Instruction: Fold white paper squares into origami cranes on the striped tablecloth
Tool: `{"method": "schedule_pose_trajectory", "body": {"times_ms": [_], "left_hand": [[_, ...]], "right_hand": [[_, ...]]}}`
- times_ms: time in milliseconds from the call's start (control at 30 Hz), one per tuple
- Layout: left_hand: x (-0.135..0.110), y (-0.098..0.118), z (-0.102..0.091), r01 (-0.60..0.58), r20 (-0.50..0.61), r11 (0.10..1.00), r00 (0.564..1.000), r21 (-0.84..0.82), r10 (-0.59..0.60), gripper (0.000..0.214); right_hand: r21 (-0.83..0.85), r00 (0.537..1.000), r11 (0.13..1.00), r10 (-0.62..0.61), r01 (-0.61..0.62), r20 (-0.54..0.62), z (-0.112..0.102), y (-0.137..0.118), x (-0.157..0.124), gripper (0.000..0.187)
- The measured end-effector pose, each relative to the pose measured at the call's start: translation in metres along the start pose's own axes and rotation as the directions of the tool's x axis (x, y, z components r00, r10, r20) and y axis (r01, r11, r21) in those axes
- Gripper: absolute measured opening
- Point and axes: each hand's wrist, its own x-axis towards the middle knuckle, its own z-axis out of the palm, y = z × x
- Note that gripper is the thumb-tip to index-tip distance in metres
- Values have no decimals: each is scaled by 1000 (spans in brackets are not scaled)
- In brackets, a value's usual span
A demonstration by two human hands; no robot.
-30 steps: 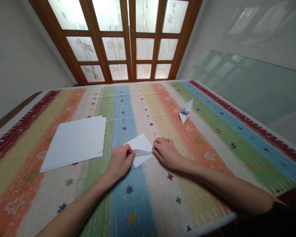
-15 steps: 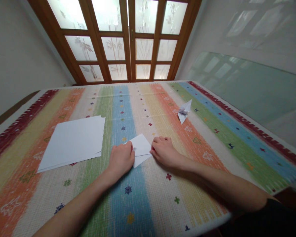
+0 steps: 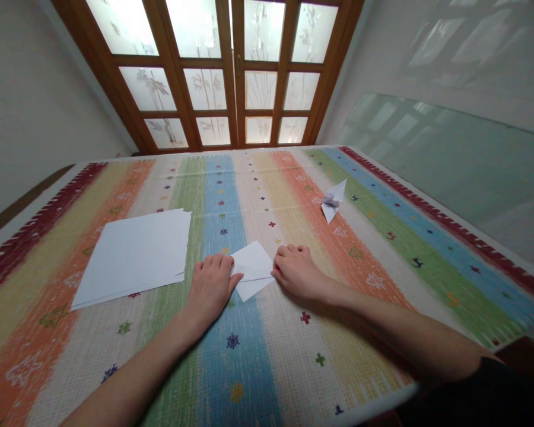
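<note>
A small folded piece of white paper [image 3: 253, 268] lies on the striped tablecloth [image 3: 258, 356] between my hands. My left hand [image 3: 211, 286] rests on its left corner, fingers curled down and thumb on the paper's edge. My right hand [image 3: 296, 272] presses the right corner with bent fingers. Both hands pin the paper flat to the table.
A stack of white sheets [image 3: 137, 254] lies to the left. A finished white paper crane [image 3: 333, 200] sits further back on the right. Wooden doors with frosted glass [image 3: 231, 71] stand beyond the table's far edge; a glass panel [image 3: 449, 160] leans at the right.
The raised grey flap seen a second ago has been pressed flat. My left hand slid a little left and flattened along the paper's edge; my right hand barely moved.
</note>
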Motion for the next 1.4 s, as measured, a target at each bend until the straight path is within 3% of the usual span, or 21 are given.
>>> {"method": "schedule_pose_trajectory", "body": {"times_ms": [67, 100, 167, 233, 300, 367, 467, 600, 700, 800, 900, 967, 1167, 1400], "left_hand": [[0, -9, 2, -205, -127, 976, 969, 69, 212, 17], [1, -13, 1, -342, -171, 935, 920, 91, 353, 16], [5, -18, -1, -595, -162, 798, 782, 96, 602, 20], [8, -20, -3, -702, -125, 707, 696, 85, 707, 24], [8, -18, -2, -725, -96, 684, 678, 80, 729, 27], [4, -14, 0, -711, -74, 700, 696, 64, 714, 29], [-5, -6, 1, -634, -18, 773, 773, -22, 634, 37], [-11, 6, -6, -526, 91, 843, 840, -110, 536, 68], [-10, 13, -11, -471, 162, 875, 860, -116, 484, 78], [-10, 18, -12, -445, 193, 889, 868, -106, 458, 82], [-12, 20, -11, -429, 204, 898, 875, -96, 439, 85], [-14, 21, -10, -420, 203, 903, 880, -93, 430, 88], [-18, 20, -4, -410, 197, 905, 884, -112, 424, 91], [-20, 18, -2, -397, 183, 906, 889, -146, 419, 83]], "right_hand": [[-3, 1000, 1000, -7, 7, 7, -1, 0, 1, 22], [-4, 1000, 1000, -9, 9, 7, -1, 0, 1, 21], [-4, 1000, 1000, -9, 9, 3, 0, 1, 1, 21], [-4, 1000, 1000, -3, 3, -7, 0, 1, 1, 21], [5, 1000, 1000, 10, -10, -24, 1, 2, 0, 21], [36, 998, 999, 34, -33, -43, 1, 5, -3, 21], [109, 996, 992, 66, -59, -62, 2, 12, -10, 20], [189, 989, 982, 44, -17, -140, 3, 19, -19, 10], [143, 957, 976, -120, 162, -264, 7, 17, -26, 16], [-22, 857, 916, -383, 401, -344, 15, 6, -33, 29], [-156, 792, 879, -475, 451, -384, 25, -5, -40, 34], [-184, 792, 886, -464, 426, -398, 29, -11, -44, 36], [-135, 849, 925, -380, 355, -367, 32, -13, -49, 38], [-103, 866, 938, -346, 331, -361, 34, -12, -52, 41]]}}
